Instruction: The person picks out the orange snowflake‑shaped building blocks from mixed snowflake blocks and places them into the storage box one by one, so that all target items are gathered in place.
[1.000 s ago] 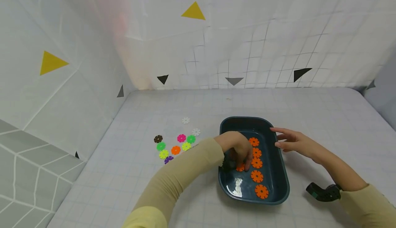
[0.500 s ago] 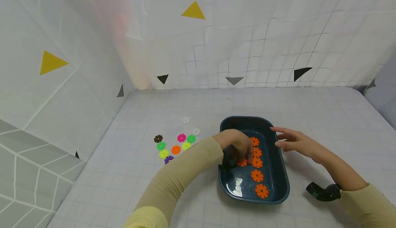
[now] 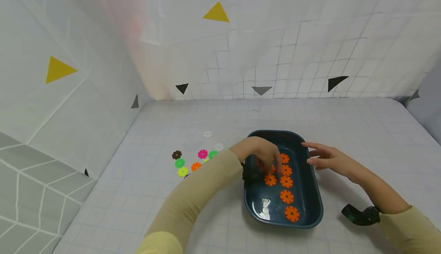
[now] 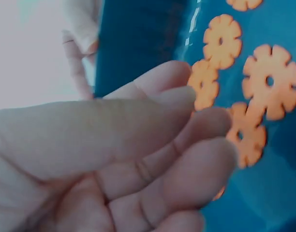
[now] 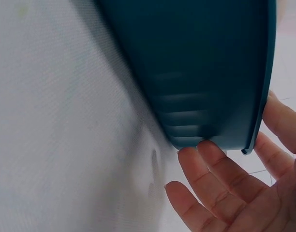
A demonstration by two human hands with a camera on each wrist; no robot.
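A dark blue tray (image 3: 306,192) holds several orange, notched, flower-shaped plastic discs, lying flat in two rough columns. My left hand (image 3: 263,152) reaches into it from the left, fingertips bent down over the left column. Just below the fingers lies one orange disc (image 3: 270,180); others there are partly hidden. In the left wrist view, no disc shows between the thumb and fingers of the left hand (image 4: 119,145), and discs lie beyond the fingertips. My right hand (image 3: 327,157) touches the tray's right rim with thumb and index fingertips; its other fingers lie beside the outer wall.
Left of the tray, several loose discs in brown, green, yellow, pink, purple and white, plus one orange disc (image 3: 195,166), lie on the white tabletop (image 3: 138,200). My left sleeve (image 3: 196,196) crosses above some. White sheeting (image 3: 262,47) rises behind the table.
My left hand has moved slightly up and left within the tray, uncovering an orange disc in the left column that has shifted a little. The right hand stays at the rim.
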